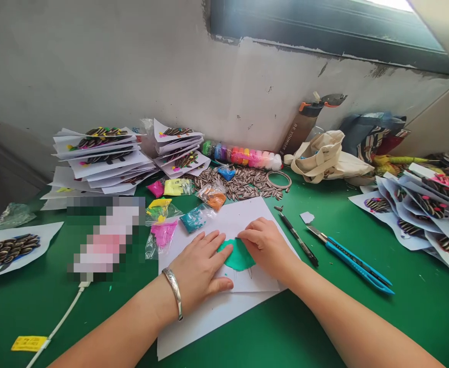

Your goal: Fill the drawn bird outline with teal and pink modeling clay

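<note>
A flattened patch of teal-green modelling clay [239, 256] lies on white paper [193, 327] that bears thin pen lines just below the patch. My left hand [203, 263], with a silver bangle at the wrist, rests flat on the paper, its fingers outstretched and the fingertips on the clay's left edge. At the upper right edge of the clay, my right hand [266, 245] has its thumb and fingers pinched together on the rim. Small packets of teal clay [197, 219], orange clay [213, 198] and pink clay [163, 234] lie beyond my left hand.
Striped sunflower seeds [243, 183] are heaped at the back beside a roll of tape [279, 180]. To the right lie a black pen [299, 239] and a blue utility knife [350, 260], blade exposed. Stacked seed pictures [109, 163] stand left; a white cable [61, 322] crosses the front left.
</note>
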The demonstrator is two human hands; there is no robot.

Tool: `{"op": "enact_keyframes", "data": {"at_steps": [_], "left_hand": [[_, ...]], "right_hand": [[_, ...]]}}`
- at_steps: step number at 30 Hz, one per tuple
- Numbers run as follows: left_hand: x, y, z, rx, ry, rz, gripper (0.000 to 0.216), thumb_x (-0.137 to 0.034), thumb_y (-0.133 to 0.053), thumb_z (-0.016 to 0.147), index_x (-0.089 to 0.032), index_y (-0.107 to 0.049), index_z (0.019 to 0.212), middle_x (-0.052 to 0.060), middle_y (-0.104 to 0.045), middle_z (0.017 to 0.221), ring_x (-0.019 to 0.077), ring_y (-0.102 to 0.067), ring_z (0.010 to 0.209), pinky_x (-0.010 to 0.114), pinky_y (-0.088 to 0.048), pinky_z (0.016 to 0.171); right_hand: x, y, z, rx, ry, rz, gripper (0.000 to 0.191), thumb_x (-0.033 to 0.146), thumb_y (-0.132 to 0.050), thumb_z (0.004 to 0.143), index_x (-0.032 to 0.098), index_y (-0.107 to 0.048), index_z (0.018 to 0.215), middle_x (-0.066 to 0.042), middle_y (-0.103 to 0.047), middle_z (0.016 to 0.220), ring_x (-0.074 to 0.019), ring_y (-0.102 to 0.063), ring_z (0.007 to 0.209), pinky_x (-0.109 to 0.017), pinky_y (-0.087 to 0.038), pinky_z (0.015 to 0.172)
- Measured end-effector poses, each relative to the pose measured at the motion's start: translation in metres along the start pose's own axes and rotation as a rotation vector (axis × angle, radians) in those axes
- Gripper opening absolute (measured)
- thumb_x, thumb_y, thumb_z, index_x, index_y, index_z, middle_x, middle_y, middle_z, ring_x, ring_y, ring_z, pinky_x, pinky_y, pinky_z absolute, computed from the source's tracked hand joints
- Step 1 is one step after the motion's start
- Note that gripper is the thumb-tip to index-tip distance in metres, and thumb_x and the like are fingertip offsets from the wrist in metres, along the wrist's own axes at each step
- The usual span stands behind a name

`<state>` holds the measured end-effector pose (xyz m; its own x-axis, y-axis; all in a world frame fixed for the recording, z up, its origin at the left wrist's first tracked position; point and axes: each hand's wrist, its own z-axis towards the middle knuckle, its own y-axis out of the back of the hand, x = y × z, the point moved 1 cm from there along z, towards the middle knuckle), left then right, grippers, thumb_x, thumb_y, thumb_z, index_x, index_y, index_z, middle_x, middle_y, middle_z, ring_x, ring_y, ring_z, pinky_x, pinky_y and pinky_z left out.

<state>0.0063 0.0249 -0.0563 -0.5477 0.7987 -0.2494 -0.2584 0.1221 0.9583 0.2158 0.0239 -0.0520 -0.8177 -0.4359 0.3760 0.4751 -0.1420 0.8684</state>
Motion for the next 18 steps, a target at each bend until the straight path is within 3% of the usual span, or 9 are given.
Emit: {"op": "enact_keyframes", "data": {"at_steps": [18], "left_hand": [[0.0026,-0.0036,-0.0018,-0.018,0.002,0.008,0.059,-0.049,-0.060,0.082,-0.020,-0.048,0.132,0.016,-0.045,0.140,0.0338,-0.038,0.131,0.054,-0.033,0.106]], "right_hand": [[-0.0007,0.0032,0.0076,0.082,0.050,0.025,0.024,0.007,-0.054,0.085,0.024,-0.071,0.086,-0.003,-0.066,0.078,-0.0179,-0.054,0.080,-0.033,-0.037,0.075]]}}
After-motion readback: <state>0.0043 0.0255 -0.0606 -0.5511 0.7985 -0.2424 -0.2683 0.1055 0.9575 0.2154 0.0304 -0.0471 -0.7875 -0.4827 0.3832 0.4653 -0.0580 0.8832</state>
